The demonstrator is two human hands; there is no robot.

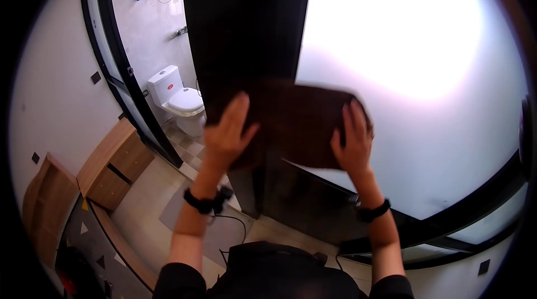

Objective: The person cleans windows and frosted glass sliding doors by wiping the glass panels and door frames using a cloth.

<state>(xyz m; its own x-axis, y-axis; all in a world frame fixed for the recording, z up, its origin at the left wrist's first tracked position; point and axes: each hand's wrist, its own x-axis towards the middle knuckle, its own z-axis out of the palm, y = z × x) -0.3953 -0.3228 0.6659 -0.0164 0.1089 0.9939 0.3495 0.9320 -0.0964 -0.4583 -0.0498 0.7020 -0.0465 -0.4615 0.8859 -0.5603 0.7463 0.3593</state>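
Note:
In the middle of the view, a dark brown, flat, roughly rectangular thing with rounded corners (299, 126) is held up in front of me; blur hides its exact kind. My left hand (226, 134) grips its left end, with fingers pointing up along the side. At the opposite end, my right hand (355, 137) holds the right edge, thumb apart from the fingers. The thing's upper edge stands in front of a black panel (249, 25) and a bright frosted glass panel (403, 114).
Through an open doorway at left is a white toilet (179, 98). A wooden bedside cabinet (114, 165) and a bed's headboard (50, 204) stand at lower left. A black cable (243, 226) hangs by my left forearm. Black door framing (447, 221) runs along the right.

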